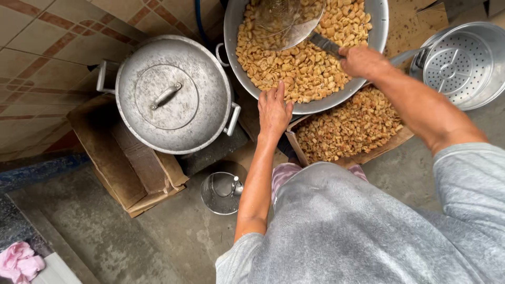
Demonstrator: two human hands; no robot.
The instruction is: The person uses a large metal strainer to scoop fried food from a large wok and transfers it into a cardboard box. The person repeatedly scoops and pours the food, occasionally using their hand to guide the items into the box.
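A wide metal basin (229,32) holds many pale fried pieces (300,63). My right hand (362,60) grips the dark handle of a wire-mesh skimmer (286,21) whose round scoop lies over the pieces at the top of the basin. My left hand (273,109) rests flat, fingers apart, on the near rim of the basin. Below the basin, a cardboard tray (392,142) holds darker brown fried pieces (347,129).
A large lidded metal pot (173,94) stands at left on a cardboard box (126,173). A perforated metal steamer pot (463,63) sits at right. A small glass lid (221,193) lies on the concrete floor. Pink cloth (18,263) is at bottom left. Tiled wall upper left.
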